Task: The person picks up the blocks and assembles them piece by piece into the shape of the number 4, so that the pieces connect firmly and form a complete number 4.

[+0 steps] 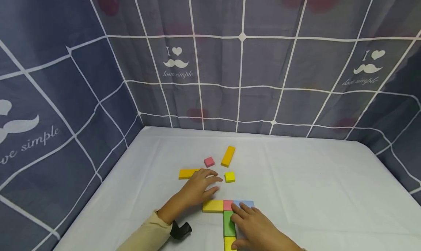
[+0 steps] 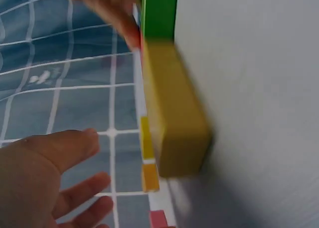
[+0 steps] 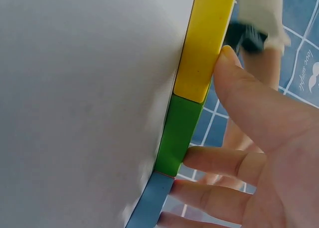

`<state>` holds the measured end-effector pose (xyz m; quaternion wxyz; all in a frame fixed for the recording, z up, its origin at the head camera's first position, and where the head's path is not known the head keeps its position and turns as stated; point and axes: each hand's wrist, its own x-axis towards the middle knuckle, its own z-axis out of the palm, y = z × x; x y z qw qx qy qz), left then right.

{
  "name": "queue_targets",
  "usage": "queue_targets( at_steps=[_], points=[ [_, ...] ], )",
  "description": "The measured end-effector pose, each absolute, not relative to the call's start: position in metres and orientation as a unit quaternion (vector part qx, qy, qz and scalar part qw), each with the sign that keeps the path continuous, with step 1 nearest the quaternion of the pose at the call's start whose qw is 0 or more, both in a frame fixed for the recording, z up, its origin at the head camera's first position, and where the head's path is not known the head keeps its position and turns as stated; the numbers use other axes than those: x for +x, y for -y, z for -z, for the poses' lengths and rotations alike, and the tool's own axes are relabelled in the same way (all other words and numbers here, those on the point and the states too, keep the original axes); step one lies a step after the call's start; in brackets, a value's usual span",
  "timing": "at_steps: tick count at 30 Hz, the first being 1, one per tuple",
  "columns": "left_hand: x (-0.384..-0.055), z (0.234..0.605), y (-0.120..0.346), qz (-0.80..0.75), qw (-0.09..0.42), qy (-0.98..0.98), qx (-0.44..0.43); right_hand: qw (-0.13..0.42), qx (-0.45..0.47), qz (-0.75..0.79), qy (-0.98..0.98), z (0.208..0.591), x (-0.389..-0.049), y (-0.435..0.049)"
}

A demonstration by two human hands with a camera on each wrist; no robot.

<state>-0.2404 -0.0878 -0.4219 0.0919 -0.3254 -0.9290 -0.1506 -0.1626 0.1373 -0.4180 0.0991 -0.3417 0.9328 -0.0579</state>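
Observation:
On the white table lies a T of wooden blocks. Its top row runs from a yellow block [image 1: 212, 206] through a pink block [image 1: 228, 204] to a blue block [image 1: 245, 203]. A green block [image 1: 229, 224] and another yellow block [image 1: 229, 243] form the stem. My right hand [image 1: 254, 223] rests along the T's right side, fingertips touching the blocks and thumb at the lower yellow one [image 3: 202, 48]. With fingers spread, my left hand [image 1: 200, 187] reaches beyond the top row, holding nothing. It partly covers an orange block [image 1: 186, 174], near a small yellow cube [image 1: 230, 177].
Farther back on the table lie a small pink block [image 1: 209, 162] and a second orange block [image 1: 228, 156]. A black device [image 1: 181, 230] sits at the left wrist. Grey checked curtains [image 1: 217, 61] stand behind and beside the table.

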Motion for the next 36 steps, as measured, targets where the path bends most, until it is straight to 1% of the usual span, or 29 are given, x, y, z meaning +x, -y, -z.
queue_targets(
  at_steps=[3,10,12,15,18,20,23,26,29,32,36],
  points=[
    [-0.266,0.411,0.079,0.124,0.054,0.939,-0.315,0.09,-0.346,0.063,-0.932,0.419,-0.162,-0.138],
    [-0.328,0.397,0.063,0.068,0.007,0.95,-0.305,0.099,-0.345,0.065,-0.931,0.421,-0.163,-0.139],
    [-0.344,0.395,0.059,0.066,-0.021,0.949,-0.307,0.109,-0.343,0.063,-0.931,0.421,-0.163,-0.138],
    [-0.363,0.39,0.053,0.074,-0.089,0.948,-0.297,0.12,-0.338,0.056,-0.932,0.42,-0.165,-0.137],
    [-0.374,0.384,0.046,0.067,-0.152,0.947,-0.276,0.127,-0.334,0.048,-0.933,0.418,-0.166,-0.136],
    [-0.378,0.384,0.042,0.052,-0.173,0.948,-0.262,0.128,-0.335,0.044,-0.933,0.418,-0.166,-0.136],
    [-0.383,0.39,0.039,0.044,-0.186,0.949,-0.25,0.122,-0.339,0.039,-0.932,0.419,-0.165,-0.135],
    [-0.387,0.4,0.039,0.056,-0.209,0.948,-0.233,0.115,-0.344,0.037,-0.931,0.42,-0.164,-0.135],
    [-0.39,0.406,0.039,0.039,-0.221,0.945,-0.238,0.104,-0.352,0.033,-0.93,0.42,-0.163,-0.136],
    [-0.394,0.408,0.038,0.009,-0.21,0.942,-0.261,0.093,-0.353,0.027,-0.931,0.419,-0.164,-0.137],
    [-0.394,0.407,0.04,-0.008,-0.184,0.941,-0.282,0.101,-0.347,0.027,-0.932,0.418,-0.165,-0.137]
  ],
)
